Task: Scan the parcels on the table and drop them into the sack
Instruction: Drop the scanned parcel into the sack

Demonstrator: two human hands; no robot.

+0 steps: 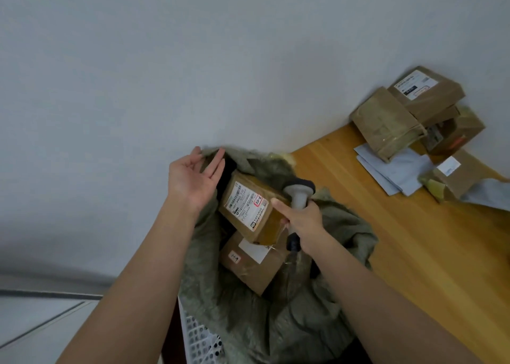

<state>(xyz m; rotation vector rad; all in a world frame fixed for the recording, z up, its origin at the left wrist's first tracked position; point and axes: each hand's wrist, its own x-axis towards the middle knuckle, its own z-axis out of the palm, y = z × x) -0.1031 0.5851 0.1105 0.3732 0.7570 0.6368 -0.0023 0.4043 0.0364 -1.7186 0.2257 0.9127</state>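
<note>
A brown cardboard parcel [248,207] with a white label sits tilted in the mouth of the grey-green sack [276,325]. Below it inside the sack lies a second brown parcel [255,267]. My left hand [194,177] is open, palm up, its fingertips at the sack's far rim beside the upper parcel. My right hand [302,221] grips the handle of a grey barcode scanner [298,195], and its index finger touches the upper parcel's right edge. Several more brown parcels [408,109] are stacked on the wooden table [414,239] at the far right.
Grey mailer bags [394,170] lie flat on the table beside the stack, against the white wall. A white perforated basket [198,339] stands under the sack at the bottom. The sack hangs off the table's left end.
</note>
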